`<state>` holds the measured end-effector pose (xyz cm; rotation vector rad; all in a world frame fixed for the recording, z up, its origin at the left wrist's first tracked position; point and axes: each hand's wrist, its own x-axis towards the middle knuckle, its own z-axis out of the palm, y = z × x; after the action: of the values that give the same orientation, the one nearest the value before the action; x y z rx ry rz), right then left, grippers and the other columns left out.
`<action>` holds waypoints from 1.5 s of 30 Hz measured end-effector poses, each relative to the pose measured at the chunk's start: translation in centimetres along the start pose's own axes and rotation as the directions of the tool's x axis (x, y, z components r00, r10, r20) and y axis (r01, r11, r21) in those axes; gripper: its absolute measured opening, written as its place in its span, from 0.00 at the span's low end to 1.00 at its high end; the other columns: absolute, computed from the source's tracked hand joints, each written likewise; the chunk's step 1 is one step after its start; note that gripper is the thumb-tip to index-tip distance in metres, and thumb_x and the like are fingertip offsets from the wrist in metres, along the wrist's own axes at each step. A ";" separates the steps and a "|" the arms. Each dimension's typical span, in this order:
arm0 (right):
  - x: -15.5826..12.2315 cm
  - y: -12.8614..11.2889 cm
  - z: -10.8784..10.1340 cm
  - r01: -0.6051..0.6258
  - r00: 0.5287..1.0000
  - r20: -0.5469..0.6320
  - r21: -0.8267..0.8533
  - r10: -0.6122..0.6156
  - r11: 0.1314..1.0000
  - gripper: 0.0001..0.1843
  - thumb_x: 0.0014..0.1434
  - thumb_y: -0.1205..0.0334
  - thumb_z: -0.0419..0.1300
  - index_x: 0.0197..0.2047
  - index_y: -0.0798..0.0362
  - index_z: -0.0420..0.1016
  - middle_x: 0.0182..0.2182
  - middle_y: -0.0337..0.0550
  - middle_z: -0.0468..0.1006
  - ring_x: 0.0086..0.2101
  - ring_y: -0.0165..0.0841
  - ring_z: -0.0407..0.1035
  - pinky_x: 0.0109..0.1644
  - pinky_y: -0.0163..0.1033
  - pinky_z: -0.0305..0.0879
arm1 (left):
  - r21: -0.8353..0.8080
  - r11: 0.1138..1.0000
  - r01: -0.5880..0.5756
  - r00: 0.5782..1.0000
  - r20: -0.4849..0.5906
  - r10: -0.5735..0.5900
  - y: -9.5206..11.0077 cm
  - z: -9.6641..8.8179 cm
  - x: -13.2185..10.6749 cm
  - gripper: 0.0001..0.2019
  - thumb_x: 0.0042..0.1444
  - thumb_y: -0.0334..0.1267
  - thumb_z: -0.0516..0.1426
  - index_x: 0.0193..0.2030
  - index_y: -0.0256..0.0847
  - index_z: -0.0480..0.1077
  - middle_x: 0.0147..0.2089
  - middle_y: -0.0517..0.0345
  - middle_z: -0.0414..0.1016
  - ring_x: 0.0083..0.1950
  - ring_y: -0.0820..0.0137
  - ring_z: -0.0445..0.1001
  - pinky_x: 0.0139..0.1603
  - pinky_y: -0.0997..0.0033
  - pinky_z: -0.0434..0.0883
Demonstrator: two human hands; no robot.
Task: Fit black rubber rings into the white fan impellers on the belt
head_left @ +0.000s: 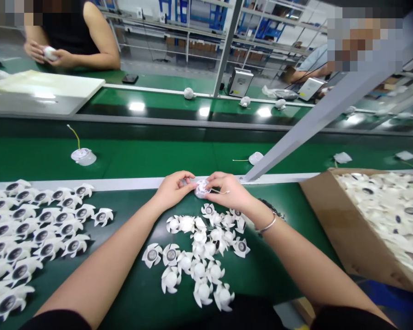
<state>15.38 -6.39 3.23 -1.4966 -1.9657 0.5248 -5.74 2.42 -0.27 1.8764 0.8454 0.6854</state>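
Observation:
Between my hands, near the white rail at the conveyor's edge, is a small round white motor housing (202, 188) with a short wire sticking out to the right. My left hand (175, 190) pinches its left side with thumb and fingertips. On the opposite side, my right hand (229, 190) grips it, fingers curled round the edge. Just below lies a loose cluster of white fan blades (199, 250), some showing dark round centres, others face down. What the fingertips cover on the housing is hidden.
Rows of fan blades (24, 229) lie at left. A cardboard box (333, 220) full of them stands at right. Housings with wires, one at left (84, 156), sit on the green belt (151, 156). A slanted grey post (316, 105) rises at right. Two people work across the line.

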 end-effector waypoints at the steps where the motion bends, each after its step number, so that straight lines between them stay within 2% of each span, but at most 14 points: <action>1: 0.2 0.5 -0.7 -0.057 0.997 -0.048 -0.006 0.057 0.998 0.08 0.52 0.62 0.70 0.37 0.52 0.82 0.42 0.45 0.77 0.41 0.36 0.75 0.49 0.42 0.71 | -0.039 0.999 -0.006 1.000 -0.008 0.006 0.0 -0.1 -0.1 0.17 0.56 0.49 0.62 0.45 0.39 0.74 0.34 0.59 0.73 0.25 0.78 0.62 0.26 0.77 0.60; 6: -0.7 2.7 -4.8 -0.358 0.907 -0.234 0.017 0.351 0.934 0.32 0.51 0.65 0.67 0.60 0.57 0.69 0.54 0.56 0.73 0.30 0.31 0.74 0.38 0.42 0.73 | -0.191 0.981 -0.041 0.999 -0.026 0.037 0.5 -0.7 0.0 0.15 0.59 0.49 0.59 0.33 0.37 0.74 0.29 0.59 0.71 0.25 0.77 0.63 0.27 0.76 0.63; 11: -8.8 1.9 -7.0 -0.244 0.940 -0.291 -0.206 0.179 0.948 0.11 0.62 0.62 0.59 0.47 0.52 0.77 0.41 0.47 0.78 0.39 0.37 0.73 0.46 0.46 0.72 | -0.126 0.980 -0.152 0.951 0.250 0.179 1.0 -0.4 0.1 0.12 0.56 0.46 0.63 0.38 0.39 0.77 0.40 0.53 0.75 0.31 0.75 0.67 0.29 0.75 0.64; 15: -17.5 1.1 -4.5 -0.364 0.891 -0.422 -0.450 0.165 0.816 0.17 0.65 0.60 0.56 0.56 0.52 0.74 0.53 0.55 0.72 0.55 0.48 0.65 0.59 0.57 0.65 | 0.159 0.970 -0.183 0.919 0.378 0.111 1.9 0.3 0.4 0.19 0.51 0.51 0.66 0.45 0.43 0.77 0.44 0.55 0.74 0.30 0.75 0.63 0.28 0.75 0.63; 19: -22.3 0.0 -0.4 -0.474 0.876 -0.365 -0.535 0.315 0.699 0.33 0.65 0.51 0.56 0.70 0.50 0.56 0.70 0.59 0.51 0.68 0.59 0.44 0.64 0.70 0.52 | 0.434 0.872 -0.225 0.896 0.444 0.011 3.1 1.2 2.3 0.32 0.39 0.60 0.69 0.50 0.49 0.75 0.41 0.60 0.73 0.30 0.74 0.66 0.29 0.74 0.63; 23: -22.0 -0.8 1.3 -0.491 0.870 -0.282 -0.569 0.405 0.660 0.37 0.66 0.44 0.52 0.72 0.52 0.53 0.72 0.59 0.42 0.70 0.60 0.34 0.65 0.74 0.44 | 0.453 0.868 -0.204 0.849 0.523 -0.074 3.2 1.9 4.8 0.32 0.41 0.60 0.68 0.52 0.49 0.74 0.27 0.66 0.68 0.25 0.74 0.67 0.26 0.75 0.61; 25: -21.0 -0.7 1.2 -0.483 0.873 -0.255 -0.567 0.415 0.668 0.39 0.66 0.41 0.51 0.72 0.55 0.53 0.72 0.60 0.41 0.70 0.59 0.32 0.66 0.72 0.42 | 0.424 0.890 -0.171 0.851 0.518 -0.083 2.7 2.0 5.2 0.31 0.44 0.58 0.68 0.52 0.47 0.73 0.24 0.67 0.66 0.24 0.74 0.66 0.26 0.76 0.61; 28: -20.2 -0.6 1.0 -0.442 0.894 -0.206 -0.551 0.399 0.707 0.39 0.65 0.39 0.51 0.72 0.51 0.53 0.73 0.57 0.41 0.70 0.57 0.32 0.67 0.71 0.41 | 0.401 0.889 -0.223 0.886 0.464 0.013 1.8 2.0 4.6 0.26 0.46 0.56 0.67 0.49 0.45 0.75 0.27 0.66 0.69 0.23 0.77 0.64 0.27 0.76 0.61; 32: -20.6 -0.8 1.0 -0.440 0.897 -0.215 -0.513 0.386 0.737 0.32 0.65 0.44 0.54 0.70 0.42 0.58 0.73 0.52 0.41 0.70 0.58 0.35 0.66 0.72 0.42 | 0.357 0.870 -0.341 0.887 0.428 0.172 1.5 2.1 3.6 0.21 0.50 0.52 0.66 0.47 0.45 0.76 0.35 0.61 0.73 0.24 0.79 0.61 0.28 0.75 0.62; 34: -21.0 -0.9 0.9 -0.481 0.875 -0.302 -0.454 0.378 0.750 0.29 0.66 0.49 0.54 0.68 0.45 0.60 0.72 0.55 0.46 0.69 0.57 0.39 0.65 0.71 0.44 | 0.304 0.876 -0.373 0.880 0.416 0.230 1.7 2.4 3.4 0.20 0.51 0.49 0.66 0.49 0.45 0.76 0.38 0.58 0.74 0.24 0.78 0.60 0.28 0.75 0.63; 36: -21.3 -0.7 0.5 -0.534 0.814 -0.457 -0.348 0.357 0.771 0.24 0.66 0.55 0.54 0.63 0.50 0.66 0.65 0.58 0.59 0.65 0.54 0.51 0.64 0.66 0.52 | 0.228 0.887 -0.401 0.866 0.410 0.286 2.0 2.8 3.5 0.17 0.53 0.46 0.64 0.49 0.44 0.76 0.42 0.55 0.76 0.25 0.77 0.60 0.29 0.74 0.65; 39: -21.1 0.0 -0.5 -0.559 0.735 -0.575 -0.214 0.360 0.801 0.09 0.64 0.62 0.56 0.46 0.49 0.75 0.43 0.50 0.76 0.48 0.44 0.69 0.52 0.52 0.66 | 0.131 0.900 -0.416 0.845 0.421 0.329 2.2 3.3 3.6 0.13 0.55 0.41 0.63 0.47 0.44 0.77 0.46 0.53 0.76 0.27 0.77 0.62 0.30 0.73 0.67; 41: -20.6 0.6 -1.2 -0.536 0.774 -0.512 -0.220 0.371 0.815 0.05 0.64 0.63 0.57 0.39 0.49 0.75 0.34 0.45 0.76 0.39 0.39 0.69 0.44 0.46 0.66 | 0.108 0.906 -0.409 0.845 0.420 0.331 2.1 3.5 3.6 0.10 0.55 0.39 0.62 0.44 0.44 0.78 0.46 0.53 0.75 0.27 0.77 0.64 0.29 0.74 0.68; 45: -19.6 0.9 -2.1 -0.447 0.879 -0.354 -0.374 0.320 0.813 0.07 0.65 0.64 0.56 0.38 0.51 0.77 0.35 0.43 0.78 0.38 0.37 0.68 0.42 0.45 0.60 | 0.094 0.913 -0.397 0.863 0.378 0.336 1.7 3.5 3.6 0.08 0.57 0.38 0.61 0.42 0.43 0.79 0.45 0.54 0.76 0.28 0.77 0.66 0.29 0.75 0.68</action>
<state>20.97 -24.96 -0.24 -2.1574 -1.6240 0.0012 -0.48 2.82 0.25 2.2604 0.3175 0.4839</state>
